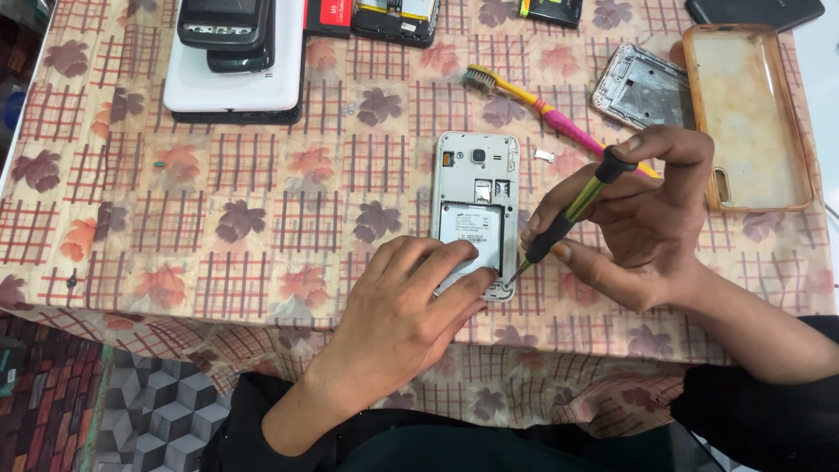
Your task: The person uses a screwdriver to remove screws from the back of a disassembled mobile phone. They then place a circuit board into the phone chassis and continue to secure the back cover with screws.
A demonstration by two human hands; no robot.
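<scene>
While your left hand (411,301) lies flat across the lower end of the white back-off phone (474,212), fingers spread only narrowly and pressing it onto the leaf-patterned checked tablecloth (218,218), your right hand (638,232) grips the black-and-yellow-green precision screwdriver (572,210) with thumb and fingers closed around its shaft and the index finger curled over its cap. That screwdriver tilts from the upper right down to the lower left, and its tip meets the phone's lower right corner, just beside your left fingertips. The phone itself lies just right of the centre of the frame, upright along the picture, with its camera end toward the top and a pale battery showing in its open back. Just beside its upper right corner sits a small silver metal piece (544,155). Above that, a yellow-and-pink toothbrush (533,103) lies slanted, its bristled head to the upper left and its handle running under your right hand. At the upper right rest a bare silver phone frame (641,87) and, touching its right edge, a yellowed clear phone case (750,114). In the upper left of the frame, dark phones are stacked on a white slab-like device (232,83). More opened phones and parts line the top edge.
</scene>
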